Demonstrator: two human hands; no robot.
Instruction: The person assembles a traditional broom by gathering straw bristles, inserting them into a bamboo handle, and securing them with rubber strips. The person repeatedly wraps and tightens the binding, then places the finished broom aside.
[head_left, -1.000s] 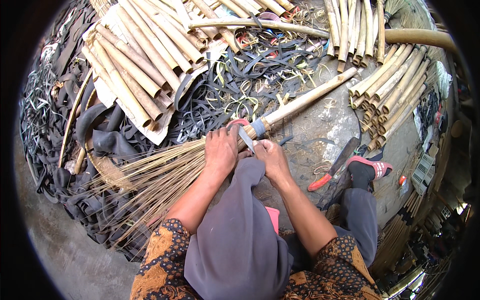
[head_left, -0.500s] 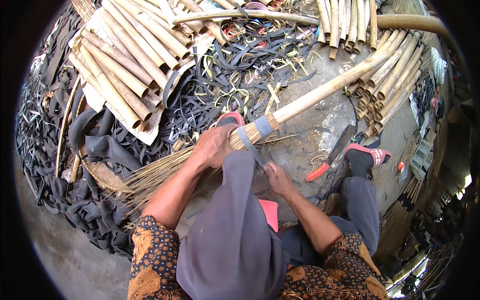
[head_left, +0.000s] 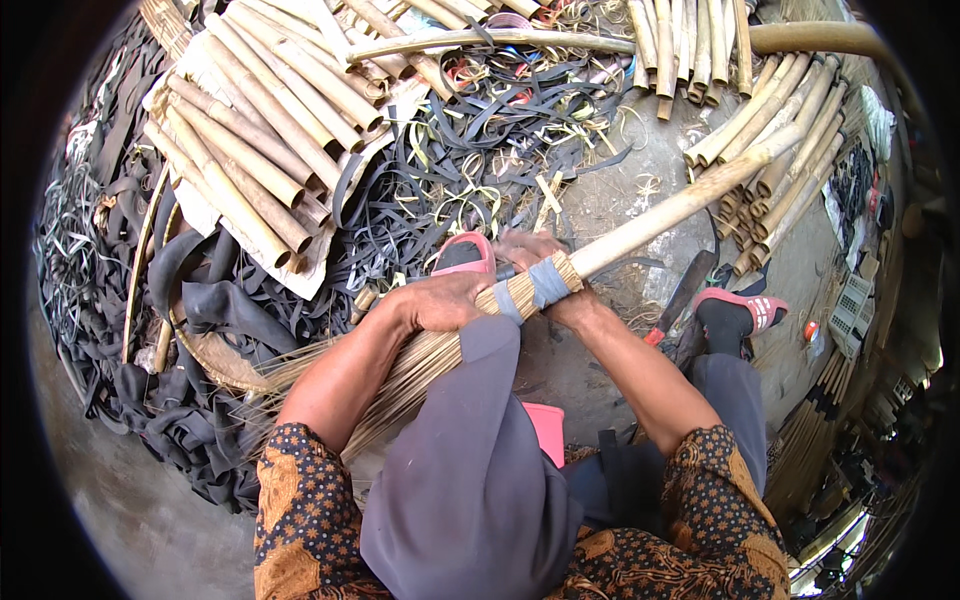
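Observation:
A stick broom (head_left: 405, 360) lies slantwise across my front, its thin stiff bristles at the lower left and its pale wooden handle (head_left: 680, 205) running up to the right. A grey rubber strip (head_left: 548, 283) is wound round the bound end of the bristles, with another turn (head_left: 507, 300) slightly nearer my left hand. My left hand (head_left: 445, 300) is closed round the bristle bundle beside that turn. My right hand (head_left: 530, 250) reaches beneath the broom to its far side, beside the wraps. Its fingers are blurred, and whether they hold the strip's free end is not visible.
A knife with a red handle (head_left: 655, 336) lies on the floor near my right sandal (head_left: 745, 310). Loose dark rubber strips (head_left: 480, 140) heap up ahead. Bamboo tubes (head_left: 250, 150) are stacked at the far left, more poles (head_left: 790, 150) at the right. A pink container (head_left: 545, 430) stands close in front.
My right hand has moved from the broom's near side, where it pulled the strip, under to its far side. The strip now lies against the bristles. My left hand keeps its hold.

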